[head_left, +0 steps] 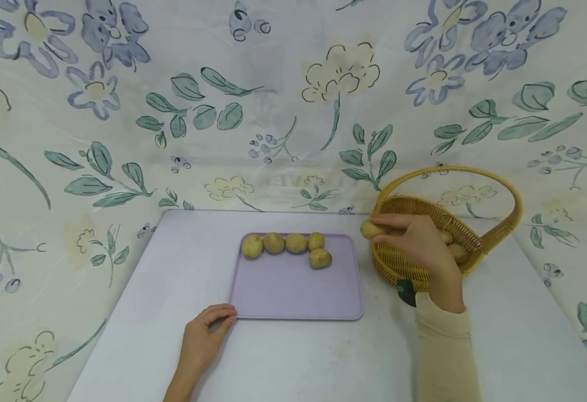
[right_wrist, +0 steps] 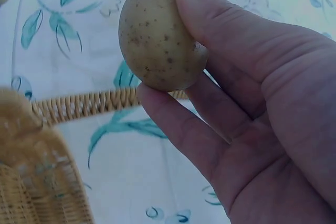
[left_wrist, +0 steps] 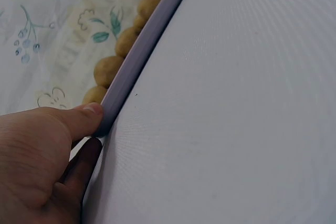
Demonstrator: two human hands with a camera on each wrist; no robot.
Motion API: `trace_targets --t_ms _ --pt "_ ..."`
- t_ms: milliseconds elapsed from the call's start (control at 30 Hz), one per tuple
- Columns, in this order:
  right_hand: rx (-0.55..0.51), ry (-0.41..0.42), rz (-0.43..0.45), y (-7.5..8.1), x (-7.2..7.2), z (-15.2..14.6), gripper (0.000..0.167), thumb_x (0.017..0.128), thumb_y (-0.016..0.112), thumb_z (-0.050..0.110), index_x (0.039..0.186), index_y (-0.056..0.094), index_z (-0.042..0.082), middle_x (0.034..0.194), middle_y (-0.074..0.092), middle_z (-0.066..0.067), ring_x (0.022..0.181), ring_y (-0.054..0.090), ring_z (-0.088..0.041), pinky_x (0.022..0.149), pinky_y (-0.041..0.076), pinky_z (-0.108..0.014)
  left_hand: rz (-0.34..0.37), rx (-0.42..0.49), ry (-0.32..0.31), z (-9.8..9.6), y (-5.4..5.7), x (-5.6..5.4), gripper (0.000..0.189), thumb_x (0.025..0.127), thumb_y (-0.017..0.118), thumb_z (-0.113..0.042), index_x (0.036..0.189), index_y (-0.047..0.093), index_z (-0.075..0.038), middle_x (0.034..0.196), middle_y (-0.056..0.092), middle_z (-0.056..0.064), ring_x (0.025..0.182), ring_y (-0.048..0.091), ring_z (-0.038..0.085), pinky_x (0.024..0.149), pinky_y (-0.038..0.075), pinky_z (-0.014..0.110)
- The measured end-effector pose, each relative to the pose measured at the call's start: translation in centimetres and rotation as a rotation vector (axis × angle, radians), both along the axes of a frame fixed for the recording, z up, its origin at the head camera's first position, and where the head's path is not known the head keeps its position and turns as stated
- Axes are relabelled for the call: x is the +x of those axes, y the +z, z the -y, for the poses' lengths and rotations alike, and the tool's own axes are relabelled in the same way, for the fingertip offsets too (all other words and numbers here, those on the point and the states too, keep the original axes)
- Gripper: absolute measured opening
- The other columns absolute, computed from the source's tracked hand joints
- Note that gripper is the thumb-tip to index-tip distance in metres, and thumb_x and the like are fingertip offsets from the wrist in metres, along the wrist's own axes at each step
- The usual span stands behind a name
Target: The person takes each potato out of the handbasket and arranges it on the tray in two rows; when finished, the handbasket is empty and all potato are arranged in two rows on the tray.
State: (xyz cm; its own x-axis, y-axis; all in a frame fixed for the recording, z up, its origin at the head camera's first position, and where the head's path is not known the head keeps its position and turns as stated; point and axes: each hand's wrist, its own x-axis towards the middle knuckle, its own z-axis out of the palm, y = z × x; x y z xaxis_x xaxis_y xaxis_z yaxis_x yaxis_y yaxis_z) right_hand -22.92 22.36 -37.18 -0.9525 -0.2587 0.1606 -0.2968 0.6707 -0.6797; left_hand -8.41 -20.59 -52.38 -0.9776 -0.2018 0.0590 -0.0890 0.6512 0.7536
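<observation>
My right hand (head_left: 416, 240) pinches a potato (right_wrist: 160, 35) between thumb and fingertips, above the left rim of a wicker basket (head_left: 399, 268). Dark specks dot the potato's pale skin. Other potatoes (head_left: 456, 253) lie inside the basket, partly hidden by my hand and wrist. On a lilac tray (head_left: 293, 293), several potatoes (head_left: 273, 243) form a row along the far edge, with one potato (head_left: 320, 258) just in front of the row's right end. My left hand (head_left: 206, 329) grips the tray's near left corner, its thumb (left_wrist: 86, 116) against the rim in the left wrist view.
The white table (head_left: 172, 262) carries the tray in its middle and the basket at the right. A tall arched handle (head_left: 449, 168) rises over the basket. Floral cloth (head_left: 283, 128) hangs behind the table and down both sides. A dark object (head_left: 406, 292) shows beside my right wrist.
</observation>
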Motion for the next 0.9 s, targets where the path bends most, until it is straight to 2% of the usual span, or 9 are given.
trace_targets --t_ms 33,100,200,333,400,467,633,800,900 --pt "-0.007 0.01 -0.011 -0.1 0.1 0.2 0.042 0.084 0.085 0.031 0.124 0.075 0.022 0.129 0.073 -0.004 0.126 0.065 -0.026 0.106 0.051 -0.048 0.0 0.002 0.003 0.0 0.0 0.0 0.015 0.087 0.08 -0.013 0.099 0.08 -0.022 0.116 0.075 -0.006 0.119 0.069 0.023 0.105 0.052 0.025" --pt "-0.024 0.021 -0.022 -0.4 0.2 0.7 0.042 0.084 0.085 0.028 0.124 0.075 0.021 0.129 0.073 -0.004 0.127 0.065 -0.026 0.107 0.051 -0.045 -0.009 0.008 0.01 -0.1 -0.1 0.0 0.016 0.086 0.081 -0.012 0.098 0.08 -0.023 0.115 0.076 -0.006 0.119 0.069 0.022 0.103 0.047 0.01" --pt "-0.045 0.041 -0.029 -0.9 0.2 1.3 0.042 0.083 0.085 0.027 0.123 0.075 0.02 0.128 0.073 -0.002 0.125 0.066 -0.024 0.099 0.057 -0.029 -0.03 0.017 0.014 -0.2 -0.3 0.0 0.017 0.085 0.082 -0.011 0.097 0.08 -0.023 0.114 0.076 -0.006 0.117 0.07 0.023 0.097 0.036 -0.004" --pt "-0.083 0.052 -0.019 -1.3 0.1 1.9 0.043 0.083 0.086 0.025 0.123 0.075 0.018 0.126 0.074 -0.003 0.123 0.067 -0.024 0.088 0.052 -0.009 -0.054 0.009 0.011 -0.3 -0.3 0.0 0.018 0.084 0.082 -0.009 0.096 0.08 -0.023 0.113 0.076 -0.005 0.116 0.07 0.025 0.095 0.032 -0.007" --pt "-0.104 0.061 -0.019 -1.5 0.0 2.2 0.043 0.082 0.086 0.023 0.123 0.075 0.017 0.126 0.074 -0.003 0.122 0.068 -0.023 0.087 0.052 -0.007 -0.052 0.002 0.012 -0.1 -0.2 0.0 0.018 0.084 0.082 -0.01 0.096 0.08 -0.023 0.113 0.076 -0.006 0.116 0.07 0.024 0.095 0.031 -0.007" --pt "-0.117 0.067 -0.016 -1.5 -0.1 2.5 0.043 0.081 0.087 0.022 0.123 0.076 0.017 0.125 0.074 -0.003 0.12 0.069 -0.021 0.087 0.054 -0.011 -0.047 -0.01 0.008 -0.1 -0.1 0.0 0.018 0.085 0.082 -0.011 0.097 0.08 -0.023 0.114 0.076 -0.006 0.117 0.07 0.024 0.097 0.035 -0.005" --pt "-0.127 0.095 0.002 -1.5 -0.1 3.9 0.045 0.08 0.087 0.023 0.123 0.076 0.018 0.125 0.074 0.0 0.114 0.07 -0.016 0.091 0.06 -0.031 -0.02 -0.026 -0.003 0.1 0.0 0.0 0.017 0.087 0.081 -0.012 0.1 0.079 -0.022 0.117 0.075 -0.005 0.12 0.069 0.024 0.105 0.049 0.018" --pt "-0.146 0.164 0.021 -2.0 -0.3 5.4 0.045 0.082 0.086 0.023 0.124 0.075 0.017 0.126 0.074 -0.001 0.112 0.072 -0.017 0.097 0.059 -0.038 -0.021 -0.017 -0.001 0.0 -0.1 0.0 0.017 0.087 0.081 -0.011 0.1 0.08 -0.022 0.117 0.075 -0.004 0.12 0.069 0.025 0.099 0.036 -0.003" --pt "-0.159 0.178 0.024 -2.1 -0.2 6.2 0.044 0.081 0.086 0.021 0.123 0.075 0.017 0.124 0.075 0.0 0.112 0.072 -0.016 0.097 0.059 -0.039 -0.032 -0.012 -0.006 -0.1 -0.2 0.1 0.017 0.086 0.081 -0.011 0.099 0.08 -0.022 0.116 0.075 -0.005 0.118 0.069 0.025 0.095 0.029 -0.008"
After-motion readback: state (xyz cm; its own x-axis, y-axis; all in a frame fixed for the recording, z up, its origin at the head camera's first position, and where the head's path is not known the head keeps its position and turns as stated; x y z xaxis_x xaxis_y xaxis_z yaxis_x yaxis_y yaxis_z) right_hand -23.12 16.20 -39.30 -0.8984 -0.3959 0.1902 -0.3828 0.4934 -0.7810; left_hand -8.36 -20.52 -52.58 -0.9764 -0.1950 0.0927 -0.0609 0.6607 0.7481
